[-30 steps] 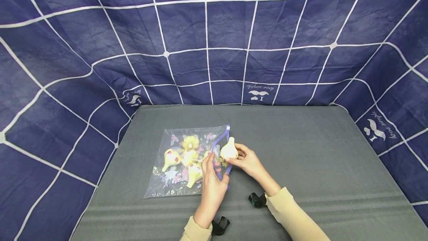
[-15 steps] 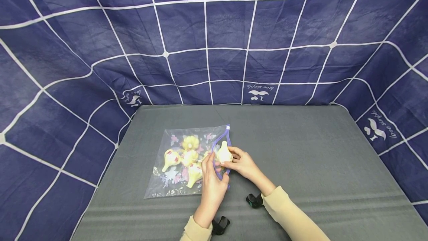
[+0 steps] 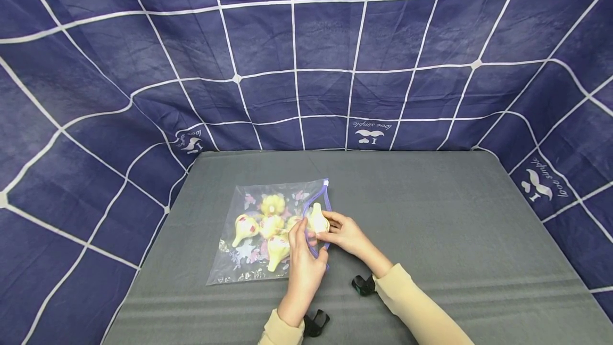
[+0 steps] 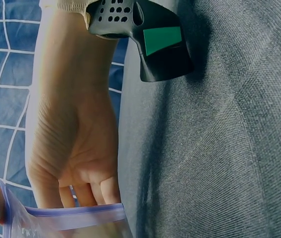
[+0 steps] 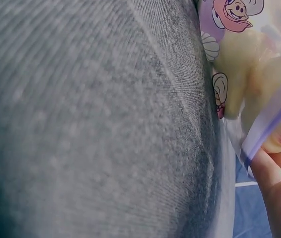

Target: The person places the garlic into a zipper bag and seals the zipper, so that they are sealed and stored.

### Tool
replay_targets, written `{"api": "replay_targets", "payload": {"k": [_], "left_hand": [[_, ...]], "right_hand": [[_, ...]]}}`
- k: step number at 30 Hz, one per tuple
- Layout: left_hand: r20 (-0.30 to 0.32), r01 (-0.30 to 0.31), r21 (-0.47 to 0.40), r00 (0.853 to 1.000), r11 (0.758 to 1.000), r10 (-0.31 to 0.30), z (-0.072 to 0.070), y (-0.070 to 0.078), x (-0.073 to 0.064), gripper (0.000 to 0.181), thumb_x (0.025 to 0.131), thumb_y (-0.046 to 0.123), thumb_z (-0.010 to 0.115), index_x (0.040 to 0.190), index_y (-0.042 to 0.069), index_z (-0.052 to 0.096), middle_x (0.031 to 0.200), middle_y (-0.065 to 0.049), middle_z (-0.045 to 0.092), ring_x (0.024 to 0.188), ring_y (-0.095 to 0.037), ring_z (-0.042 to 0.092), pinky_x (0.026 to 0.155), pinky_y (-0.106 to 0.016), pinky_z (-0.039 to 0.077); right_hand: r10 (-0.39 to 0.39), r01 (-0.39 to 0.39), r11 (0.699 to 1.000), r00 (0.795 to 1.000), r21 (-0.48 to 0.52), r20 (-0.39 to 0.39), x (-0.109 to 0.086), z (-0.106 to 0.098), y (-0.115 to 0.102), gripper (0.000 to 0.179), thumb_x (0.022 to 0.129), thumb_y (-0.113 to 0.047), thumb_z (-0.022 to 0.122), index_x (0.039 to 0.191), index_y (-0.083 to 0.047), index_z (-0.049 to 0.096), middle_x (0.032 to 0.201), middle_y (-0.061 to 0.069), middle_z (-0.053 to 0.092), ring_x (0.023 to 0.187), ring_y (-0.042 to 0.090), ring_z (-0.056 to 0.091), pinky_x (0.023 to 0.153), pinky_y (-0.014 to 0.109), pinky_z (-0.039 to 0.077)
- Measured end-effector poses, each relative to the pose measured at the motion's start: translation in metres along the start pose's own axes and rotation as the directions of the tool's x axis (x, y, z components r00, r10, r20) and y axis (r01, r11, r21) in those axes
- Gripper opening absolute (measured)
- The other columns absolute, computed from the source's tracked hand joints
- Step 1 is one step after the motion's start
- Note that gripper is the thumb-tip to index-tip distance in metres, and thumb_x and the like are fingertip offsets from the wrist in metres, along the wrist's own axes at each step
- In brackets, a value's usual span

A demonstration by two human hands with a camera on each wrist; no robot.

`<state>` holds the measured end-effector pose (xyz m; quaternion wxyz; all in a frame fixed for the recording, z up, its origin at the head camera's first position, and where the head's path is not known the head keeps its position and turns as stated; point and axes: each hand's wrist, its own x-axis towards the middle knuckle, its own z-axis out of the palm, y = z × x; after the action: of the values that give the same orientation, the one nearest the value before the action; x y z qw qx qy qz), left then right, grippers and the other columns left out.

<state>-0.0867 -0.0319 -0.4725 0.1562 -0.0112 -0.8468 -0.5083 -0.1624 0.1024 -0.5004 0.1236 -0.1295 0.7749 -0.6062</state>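
Note:
A clear zip bag (image 3: 225,260) with a purple zip edge and printed cartoon figures lies on the table, its mouth parted on the right. Several pale garlic bulbs (image 3: 246,228) show through its plastic. My left hand (image 3: 305,268) grips the bag at the mouth, fingers on the upper layer and thumb near the purple edge. With my right hand (image 3: 346,234) I hold another garlic bulb (image 3: 317,220) by its side, stem pointing away, at the mouth. In the right wrist view, fingers (image 5: 269,171) reach behind the purple zip edge (image 5: 274,119); part of the bulb is hidden.
Grey cloth covers the table (image 3: 431,217). A blue curtain (image 3: 325,41) with white lines stands behind it and along both sides. Black wrist-worn devices (image 3: 316,323) sit beside the forearms, close to the tabletop.
My right hand has moved left and slightly toward me, carrying the garlic bulb from beside the bag's mouth into the opening. The left hand has stayed in place.

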Motion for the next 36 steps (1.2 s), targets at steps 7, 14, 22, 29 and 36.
{"api": "replay_targets", "payload": {"k": [7, 14, 22, 29, 36], "left_hand": [[-0.002, -0.009, 0.053, 1.000, 0.999, 0.010, 0.001, 0.000, 0.000, 0.076, 0.072, -0.011, 0.071, 0.141, -0.006, 0.040, 0.139, -0.022, 0.040, 0.094, -0.024, 0.062, 0.079, -0.036, 0.056], [0.001, -0.002, 0.075, 1.000, 0.997, 0.002, 0.001, 0.000, 0.001, 0.076, 0.072, -0.009, 0.071, 0.142, -0.006, 0.039, 0.140, -0.021, 0.039, 0.096, -0.025, 0.061, 0.079, -0.038, 0.055], [0.011, -0.015, 0.071, 1.000, 0.997, 0.014, 0.000, -0.001, 0.001, 0.076, 0.072, -0.010, 0.070, 0.142, -0.006, 0.039, 0.140, -0.020, 0.040, 0.091, -0.022, 0.062, 0.074, -0.033, 0.055], [0.055, -0.001, 0.060, 0.998, 0.998, -0.003, -0.001, 0.000, -0.001, 0.076, 0.073, -0.013, 0.068, 0.143, -0.005, 0.038, 0.141, -0.021, 0.038, 0.093, -0.023, 0.061, 0.075, -0.031, 0.056], [0.060, -0.019, 0.054, 0.998, 0.998, 0.016, -0.001, -0.002, 0.000, 0.076, 0.073, -0.012, 0.069, 0.143, -0.005, 0.038, 0.142, -0.020, 0.038, 0.096, -0.023, 0.061, 0.081, -0.034, 0.056]], "right_hand": [[-0.004, 0.005, 1.000, 1.000, -0.029, 0.017, 0.006, 0.004, -0.001, 0.068, 0.086, -0.016, 0.073, 0.141, 0.012, 0.043, 0.141, 0.032, 0.046, 0.125, 0.041, 0.055, 0.100, 0.036, 0.051], [-0.017, 0.017, 0.994, 1.000, -0.111, 0.002, 0.015, 0.008, -0.005, 0.072, 0.083, -0.020, 0.079, 0.140, 0.008, 0.047, 0.141, 0.028, 0.050, 0.124, 0.040, 0.056, 0.099, 0.035, 0.051], [-0.008, 0.008, 0.991, 1.000, -0.137, 0.003, 0.022, 0.011, -0.006, 0.068, 0.083, -0.014, 0.078, 0.139, 0.010, 0.047, 0.139, 0.030, 0.051, 0.120, 0.041, 0.059, 0.096, 0.035, 0.053], [-0.003, 0.003, 0.981, 1.000, -0.194, 0.001, 0.030, 0.016, -0.005, 0.059, 0.084, -0.004, 0.068, 0.137, 0.010, 0.049, 0.138, 0.030, 0.053, 0.117, 0.039, 0.062, 0.094, 0.035, 0.055], [0.009, -0.012, 0.959, 1.000, -0.282, -0.011, 0.039, 0.020, -0.010, 0.055, 0.088, -0.012, 0.066, 0.135, 0.010, 0.051, 0.132, 0.027, 0.059, 0.112, 0.036, 0.066, 0.092, 0.035, 0.056]]}}
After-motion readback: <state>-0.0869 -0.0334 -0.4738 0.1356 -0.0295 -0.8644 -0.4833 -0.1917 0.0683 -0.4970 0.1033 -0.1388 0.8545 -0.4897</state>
